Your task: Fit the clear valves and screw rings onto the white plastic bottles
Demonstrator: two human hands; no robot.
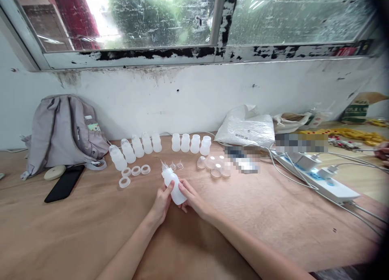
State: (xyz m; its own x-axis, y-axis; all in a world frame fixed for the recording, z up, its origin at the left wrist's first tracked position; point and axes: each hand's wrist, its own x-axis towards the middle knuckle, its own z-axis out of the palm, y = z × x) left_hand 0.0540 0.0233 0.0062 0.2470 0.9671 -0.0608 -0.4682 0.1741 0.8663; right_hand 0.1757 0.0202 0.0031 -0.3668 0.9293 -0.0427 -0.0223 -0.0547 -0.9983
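A translucent white baby bottle (178, 192) is held between my two hands, tilted with its neck up and to the left. My left hand (162, 203) is closed round its left side, thumb on the front. From the right, my right hand (193, 198) grips the lower body. Just behind the bottle's neck lie small clear nipples (180, 165). Several translucent rings (136, 170) lie to the left. Bottles with clear caps (137, 147) stand in a row behind them, and open bottles (195, 144) stand farther right. Clear dome caps (216, 172) lie to the right.
A grey backpack (65, 130), a black phone (65, 184) and a round cream case (55, 172) are at the left. A white plastic bag (246, 126) rests by the wall. Cables run from a power strip (337, 191) at the right. Another person's hand (382, 151) shows at the right edge.
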